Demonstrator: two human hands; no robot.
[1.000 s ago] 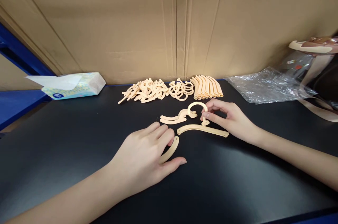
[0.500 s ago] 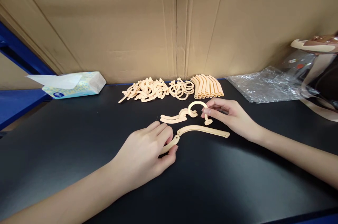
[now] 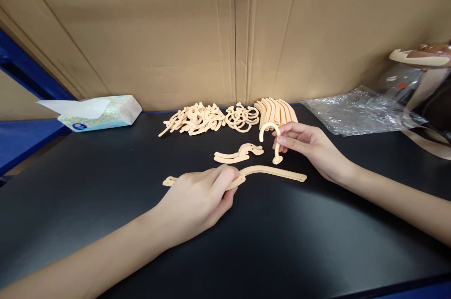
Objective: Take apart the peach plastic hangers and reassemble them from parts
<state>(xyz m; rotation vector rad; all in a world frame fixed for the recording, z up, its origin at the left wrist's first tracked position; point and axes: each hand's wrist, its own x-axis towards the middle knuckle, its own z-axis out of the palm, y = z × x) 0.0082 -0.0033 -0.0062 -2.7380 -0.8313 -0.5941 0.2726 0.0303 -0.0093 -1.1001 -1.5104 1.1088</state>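
Your left hand [image 3: 202, 195] moved its pinched strip [image 3: 237, 184] to overlap the long strip [image 3: 275, 172]; your right hand [image 3: 312, 145] gripped the hook [image 3: 277, 131]. One bump could have parted the strips.

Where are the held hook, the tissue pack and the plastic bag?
Held hook [image 3: 270, 125]: head view, on the top of its curve.
Tissue pack [image 3: 113, 113]: head view, on its patterned side.
Plastic bag [image 3: 359, 113]: head view, on its crinkled middle.
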